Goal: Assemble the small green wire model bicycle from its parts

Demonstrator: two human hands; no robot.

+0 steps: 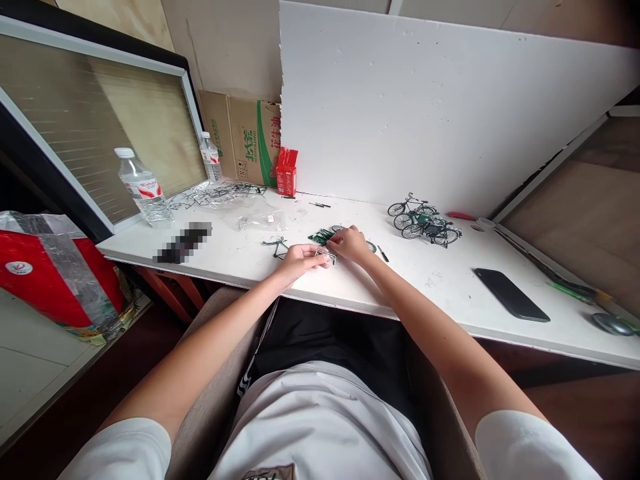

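Note:
My left hand [301, 261] is closed over the front of the white table [340, 293], pinching a small silvery bent-wire piece [328, 254]. Just beyond it lie green plastic model parts [319, 236]. My right hand [353, 244] reaches to these parts with its fingertips bent together; whatever is between them is too small to make out. A small spoked wheel [371, 247] shows beside the right hand, and another [337, 228] lies behind it. Left of my left hand is a dark green miniature bicycle frame [277, 247].
Several miniature bicycles [425, 223] stand at the back right. A black phone [511, 294] lies at the right. Water bottles [145, 188], a clear plastic bag [260, 219], black part frames [215, 196] and a red box [287, 172] are at the left and back.

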